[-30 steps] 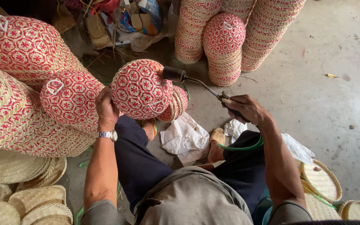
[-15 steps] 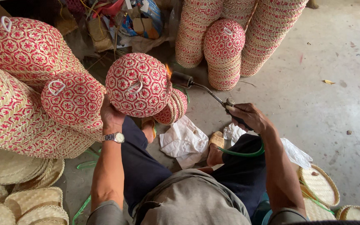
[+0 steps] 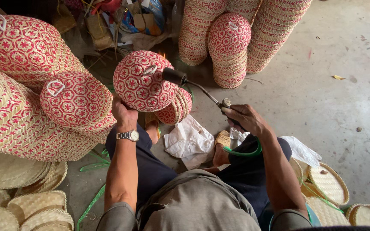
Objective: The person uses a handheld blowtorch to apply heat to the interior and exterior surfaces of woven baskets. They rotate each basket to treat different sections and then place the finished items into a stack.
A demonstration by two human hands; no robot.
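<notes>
My left hand (image 3: pixel 123 113) grips the lower edge of a round red-and-cream woven basket lid (image 3: pixel 144 81) and holds it up in front of me, its white loop handle facing the camera. My right hand (image 3: pixel 245 119) is closed on the handle of a gas torch (image 3: pixel 193 85). The torch's black nozzle sits against the lid's upper right side, and a small flame shows just behind the lid's top edge. A green hose (image 3: pixel 245 152) loops down from the torch under my right wrist. A second lid (image 3: pixel 176 107) is partly hidden behind the held one.
Stacks of matching red-patterned baskets (image 3: pixel 31 98) lie at the left, and taller stacks (image 3: pixel 236 38) stand at the back. Flat plain woven trays (image 3: pixel 22 209) pile at lower left and lower right (image 3: pixel 330 184). White plastic bags (image 3: pixel 189 141) lie on the concrete floor by my sandalled feet.
My left hand has turned the lid and brought it slightly lower and nearer. The torch nozzle has moved in from the lid's right side onto its upper right face.
</notes>
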